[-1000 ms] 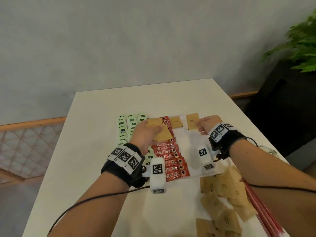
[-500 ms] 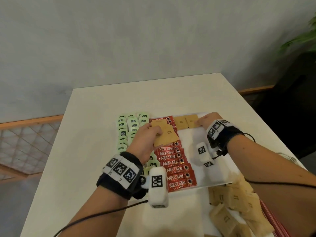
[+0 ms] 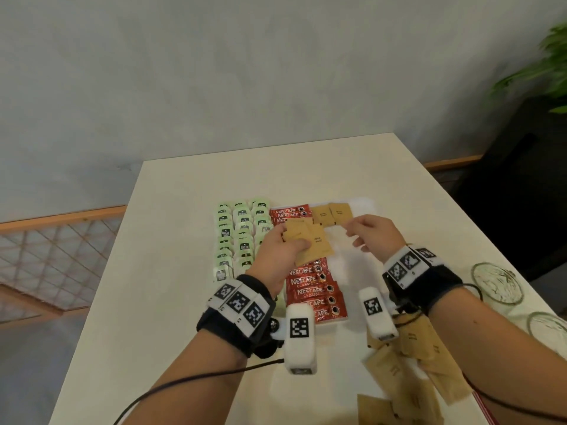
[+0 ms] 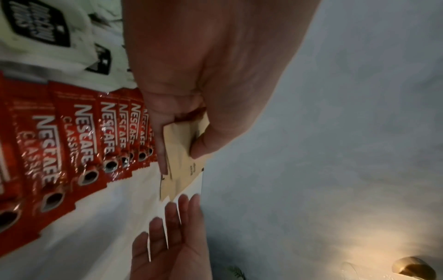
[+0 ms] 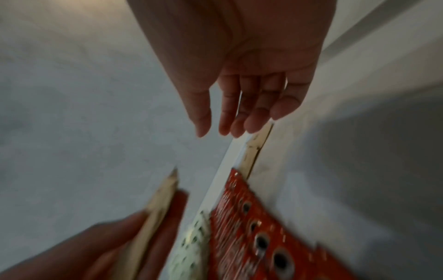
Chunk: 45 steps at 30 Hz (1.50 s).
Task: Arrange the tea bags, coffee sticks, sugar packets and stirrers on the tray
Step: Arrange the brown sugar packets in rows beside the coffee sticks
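My left hand (image 3: 290,245) hovers over the red coffee sticks (image 3: 316,289) and pinches a small stack of brown sugar packets (image 3: 311,240) between thumb and fingers (image 4: 206,144). In the left wrist view the same sugar packets (image 4: 182,157) stick out toward the right hand's fingers (image 4: 177,217). My right hand (image 3: 356,233) floats just right of the stack, fingers loose, holding nothing. Two sugar packets (image 3: 331,213) lie side by side at the far end of the white tray (image 3: 363,204). Green tea bags (image 3: 242,237) fill rows on the left.
A loose heap of brown sugar packets (image 3: 414,378) lies on the table at the near right, with red stirrers (image 3: 483,407) at the frame's edge. Two glass dishes (image 3: 497,283) stand on the right. A plant and dark furniture are beyond the table's right side.
My right hand has let go of the sugar packet at the tray's far end and drawn back toward the stack in my left hand. The left hand has stayed over the coffee sticks.
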Available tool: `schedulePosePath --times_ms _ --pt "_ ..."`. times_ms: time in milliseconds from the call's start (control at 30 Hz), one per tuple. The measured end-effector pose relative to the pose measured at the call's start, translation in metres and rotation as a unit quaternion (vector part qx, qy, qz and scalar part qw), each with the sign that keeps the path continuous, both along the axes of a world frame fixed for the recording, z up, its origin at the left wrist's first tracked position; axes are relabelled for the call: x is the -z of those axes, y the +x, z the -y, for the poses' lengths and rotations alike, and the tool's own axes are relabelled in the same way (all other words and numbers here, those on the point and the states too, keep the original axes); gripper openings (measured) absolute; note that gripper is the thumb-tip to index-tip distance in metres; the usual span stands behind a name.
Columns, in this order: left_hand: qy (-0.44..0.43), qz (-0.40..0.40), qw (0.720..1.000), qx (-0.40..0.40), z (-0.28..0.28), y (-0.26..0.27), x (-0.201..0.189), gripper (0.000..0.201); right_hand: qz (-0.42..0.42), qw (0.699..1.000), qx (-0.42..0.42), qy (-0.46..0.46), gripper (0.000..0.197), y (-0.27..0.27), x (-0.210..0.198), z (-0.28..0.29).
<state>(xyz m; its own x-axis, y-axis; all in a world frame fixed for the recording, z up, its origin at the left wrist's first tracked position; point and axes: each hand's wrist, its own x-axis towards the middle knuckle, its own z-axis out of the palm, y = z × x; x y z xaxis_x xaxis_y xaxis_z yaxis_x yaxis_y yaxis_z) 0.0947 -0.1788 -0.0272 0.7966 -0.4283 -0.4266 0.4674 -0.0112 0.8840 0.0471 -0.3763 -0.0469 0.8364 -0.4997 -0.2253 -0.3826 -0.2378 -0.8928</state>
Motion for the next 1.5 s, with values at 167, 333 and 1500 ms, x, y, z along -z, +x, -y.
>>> schedulePosePath --times_ms 167,333,1500 --pt "-0.022 0.023 0.999 0.022 0.009 -0.022 -0.008 0.035 0.007 0.995 -0.089 0.048 0.029 -0.035 -0.016 -0.032" --pt "0.018 0.043 0.997 0.054 0.005 -0.037 -0.017 0.033 0.036 0.993 -0.084 0.073 0.021 -0.054 -0.029 -0.030" --pt "0.102 0.067 0.992 -0.034 -0.013 -0.008 -0.021 0.046 -0.122 0.989 -0.002 0.077 0.028 -0.013 -0.011 0.013"
